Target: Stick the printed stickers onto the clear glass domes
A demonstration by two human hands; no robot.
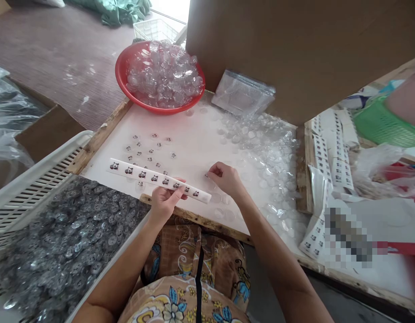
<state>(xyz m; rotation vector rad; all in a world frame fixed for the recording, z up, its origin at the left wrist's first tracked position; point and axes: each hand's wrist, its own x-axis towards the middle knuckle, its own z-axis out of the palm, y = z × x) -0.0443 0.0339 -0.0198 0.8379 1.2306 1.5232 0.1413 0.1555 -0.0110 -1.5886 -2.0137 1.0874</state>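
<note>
My left hand is closed around a white strip of panda stickers, held slanting above the board. Thumb and fingertips of my right hand pinch together low over the white board. A small dark panda sticker shows at those fingertips, partly hidden. Beyond the strip lie several clear discs with panda stickers on them. Plain clear discs rest near my right wrist, and a heap of them spreads over the board's right side.
A red basin full of clear discs stands at the back, beside a clear plastic box. At left, a white crate holds many stickered discs. Wooden edging borders the board; more sticker strips lie at right. Brown cardboard rises behind.
</note>
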